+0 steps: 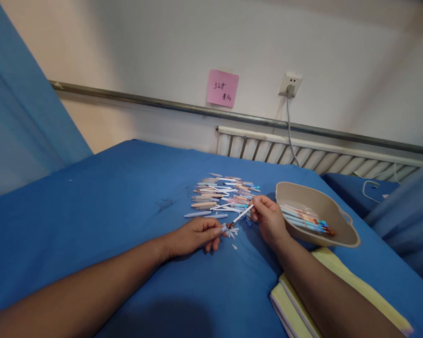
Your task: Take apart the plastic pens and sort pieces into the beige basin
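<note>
My right hand (269, 218) pinches the upper end of a white pen refill (242, 213), which slants down to the left. Its dark lower tip meets the fingers of my left hand (199, 234). Between that thumb and forefinger is a small pale pen tip piece (224, 228), partly hidden by the fingers. Beside them on the blue sheet lies a little heap of pale cone-shaped pen tips (232, 233), one of them apart nearer me. Just beyond my hands, many pen barrels (203, 205) and white refills lie in loose rows.
A beige basket (340, 239) holding several pens (305, 219) stands right of my right hand. A folded yellow towel (292, 300) lies under my right forearm. Behind the blue-covered bed (127, 188) are a radiator (264, 148), a metal rail and a plugged-in cable.
</note>
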Available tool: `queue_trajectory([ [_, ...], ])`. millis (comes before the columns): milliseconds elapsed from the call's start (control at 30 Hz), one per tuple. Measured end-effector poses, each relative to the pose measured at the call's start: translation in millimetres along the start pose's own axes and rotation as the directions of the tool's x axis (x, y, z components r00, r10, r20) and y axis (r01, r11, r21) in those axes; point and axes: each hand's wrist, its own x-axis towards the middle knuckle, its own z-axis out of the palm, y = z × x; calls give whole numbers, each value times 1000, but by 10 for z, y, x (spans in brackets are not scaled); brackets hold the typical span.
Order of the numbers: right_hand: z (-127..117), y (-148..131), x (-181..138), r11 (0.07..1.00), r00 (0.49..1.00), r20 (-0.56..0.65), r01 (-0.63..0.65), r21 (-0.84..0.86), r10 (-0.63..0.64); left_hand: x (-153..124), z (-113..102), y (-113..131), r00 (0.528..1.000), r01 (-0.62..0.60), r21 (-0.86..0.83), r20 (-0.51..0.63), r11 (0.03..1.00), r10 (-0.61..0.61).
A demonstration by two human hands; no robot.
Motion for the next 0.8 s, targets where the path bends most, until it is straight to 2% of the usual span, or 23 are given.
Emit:
queue_trajectory([
  [433, -4, 10, 1, 999, 1000, -3, 30, -21, -30, 2, -3, -21, 1000, 4, -30, 5, 1000, -3],
  [800, 88, -47, -81, 972, 992, -22, 119, -202, -125, -2, 10, -5, 1000, 21, -42, -17, 999, -22],
])
